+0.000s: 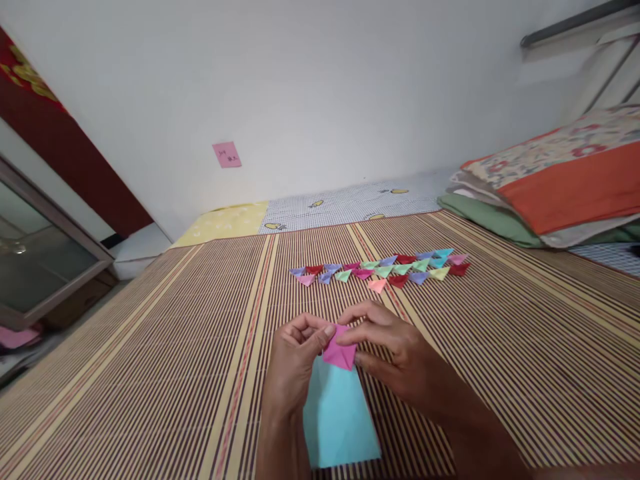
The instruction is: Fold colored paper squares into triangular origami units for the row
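Between my two hands is a small folded square of pink paper (341, 355), with crease lines across it. My left hand (299, 353) pinches its upper left corner between thumb and fingers. My right hand (387, 343) has its fingers on the upper right part of the square, the thumb by its right edge. Beneath lies a light blue sheet of paper (343, 420), flat on the striped mat (200, 373) and partly covered by my left hand and the pink square.
Beyond my hands, several small folded paper triangles (383, 271) in many colours lie in rows on the mat. Folded bedding (575, 193) is stacked at the right. A pink note (227, 155) is on the white wall. A glass-fronted cabinet (40, 247) stands at the left.
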The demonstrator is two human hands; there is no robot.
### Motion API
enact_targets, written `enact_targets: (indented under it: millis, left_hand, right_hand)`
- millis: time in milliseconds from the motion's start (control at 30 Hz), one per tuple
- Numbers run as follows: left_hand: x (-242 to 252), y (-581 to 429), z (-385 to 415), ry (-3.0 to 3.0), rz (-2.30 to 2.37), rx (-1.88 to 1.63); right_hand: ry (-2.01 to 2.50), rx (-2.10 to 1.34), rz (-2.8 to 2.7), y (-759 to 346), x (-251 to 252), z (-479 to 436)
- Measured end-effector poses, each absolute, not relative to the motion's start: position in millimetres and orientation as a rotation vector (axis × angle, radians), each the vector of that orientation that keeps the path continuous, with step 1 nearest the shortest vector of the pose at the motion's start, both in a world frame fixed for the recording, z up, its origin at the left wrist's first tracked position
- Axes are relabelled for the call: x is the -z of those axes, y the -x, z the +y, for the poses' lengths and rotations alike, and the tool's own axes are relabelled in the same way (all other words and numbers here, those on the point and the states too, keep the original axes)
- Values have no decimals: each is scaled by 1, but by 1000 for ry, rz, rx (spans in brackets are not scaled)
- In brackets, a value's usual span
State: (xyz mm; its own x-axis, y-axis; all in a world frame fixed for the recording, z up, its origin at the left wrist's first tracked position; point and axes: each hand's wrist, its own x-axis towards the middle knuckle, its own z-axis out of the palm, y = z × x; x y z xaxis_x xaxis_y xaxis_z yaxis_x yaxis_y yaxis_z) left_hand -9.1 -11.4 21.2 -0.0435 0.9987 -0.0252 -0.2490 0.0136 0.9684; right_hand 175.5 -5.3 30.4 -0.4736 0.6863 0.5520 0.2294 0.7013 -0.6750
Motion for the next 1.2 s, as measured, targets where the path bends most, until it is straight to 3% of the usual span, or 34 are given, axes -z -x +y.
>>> enact_targets:
  millis: [1200]
  left_hand:
    - [-41,5,-32,-1237,1119,-1262]
  right_hand:
    - [798,-682,-1811,-158,-26,-7]
